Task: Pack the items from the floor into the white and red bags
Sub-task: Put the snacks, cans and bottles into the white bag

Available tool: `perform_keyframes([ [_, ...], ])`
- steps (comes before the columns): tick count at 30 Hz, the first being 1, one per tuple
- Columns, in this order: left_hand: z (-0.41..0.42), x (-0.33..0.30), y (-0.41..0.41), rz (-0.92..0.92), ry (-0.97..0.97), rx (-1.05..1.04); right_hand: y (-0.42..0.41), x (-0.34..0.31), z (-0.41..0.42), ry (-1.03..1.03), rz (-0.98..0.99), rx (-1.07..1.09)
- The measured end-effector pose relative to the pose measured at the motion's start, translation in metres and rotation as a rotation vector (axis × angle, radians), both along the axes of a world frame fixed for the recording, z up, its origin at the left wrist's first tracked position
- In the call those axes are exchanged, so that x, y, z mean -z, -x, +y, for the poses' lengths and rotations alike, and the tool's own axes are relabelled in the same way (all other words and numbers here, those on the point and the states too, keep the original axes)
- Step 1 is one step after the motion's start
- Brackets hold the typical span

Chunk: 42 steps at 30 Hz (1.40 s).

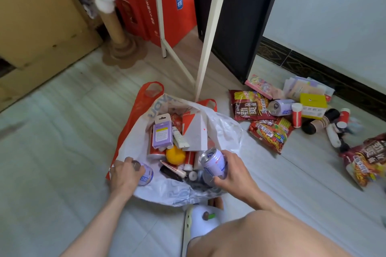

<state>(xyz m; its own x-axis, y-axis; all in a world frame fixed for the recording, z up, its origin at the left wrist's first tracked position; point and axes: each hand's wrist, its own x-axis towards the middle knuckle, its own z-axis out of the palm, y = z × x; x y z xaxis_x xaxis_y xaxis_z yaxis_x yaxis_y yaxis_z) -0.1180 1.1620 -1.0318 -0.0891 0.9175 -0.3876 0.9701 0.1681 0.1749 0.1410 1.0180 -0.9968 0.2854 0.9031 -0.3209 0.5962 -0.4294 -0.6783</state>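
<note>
Bare knee fills the lower right of the head view; just beyond it a pale clog with small charms sits on the grey floor

Left hand: fingers curled over the top of a small lilac can, held at the near left rim of the white bag. Right hand: fingers and thumb wrapped round a second lilac can, tilted, top end toward the camera, held over the bag's open mouth

White bag lies open on the floor, resting on top of the red bag, whose handles show beyond it. Inside the white bag: purple carded pack, white and red carton, orange fruit, white tube, plus smaller items too jumbled to identify

Still on the floor, to the right, well apart from the bags: noodle packets, third can lying on its side, yellow box, red and white tube, dark socks, another snack packet at the far right

Background: red gift box, white stand legs, cardboard scratching post
</note>
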Motion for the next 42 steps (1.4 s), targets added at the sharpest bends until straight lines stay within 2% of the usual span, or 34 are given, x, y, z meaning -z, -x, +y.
perform_keyframes([
  [2, 0.001, 0.000, -0.003, 0.013, -0.018, 0.054, -0.001, 0.002, -0.001, 0.003, -0.008, -0.017],
  [6, 0.002, -0.002, -0.017, -0.079, -0.094, 0.115, -0.002, 0.002, 0.006, -0.008, 0.010, -0.006],
  [11, 0.000, 0.007, -0.025, -0.017, -0.031, 0.164, 0.001, 0.004, 0.019, -0.041, 0.031, 0.004],
  [15, -0.005, 0.016, -0.003, -0.190, -0.050, 0.215, 0.011, 0.007, 0.030, -0.024, 0.024, -0.095],
  [20, -0.020, 0.022, 0.013, -0.328, -0.091, 0.102, 0.047, 0.022, 0.055, -0.009, 0.034, -0.286],
  [22, -0.018, 0.025, 0.012, -0.315, -0.126, 0.070, 0.063, 0.035, 0.065, 0.024, -0.003, -0.349],
  [26, -0.009, 0.028, 0.000, -0.266, -0.127, 0.056, 0.086, 0.056, 0.080, 0.138, -0.015, -0.325],
  [30, 0.001, 0.033, -0.007, -0.279, -0.101, 0.082, 0.096, 0.072, 0.082, 0.137, -0.101, -0.363],
  [34, -0.005, 0.029, -0.007, -0.294, -0.116, 0.202, 0.101, 0.082, 0.067, 0.155, -0.158, -0.417],
  [39, -0.016, 0.022, -0.002, -0.208, -0.080, 0.330, 0.095, 0.071, 0.058, 0.059, -0.078, -0.402],
  [42, -0.020, 0.003, -0.014, -0.180, -0.136, 0.469, 0.078, 0.048, 0.048, -0.029, -0.076, -0.335],
])
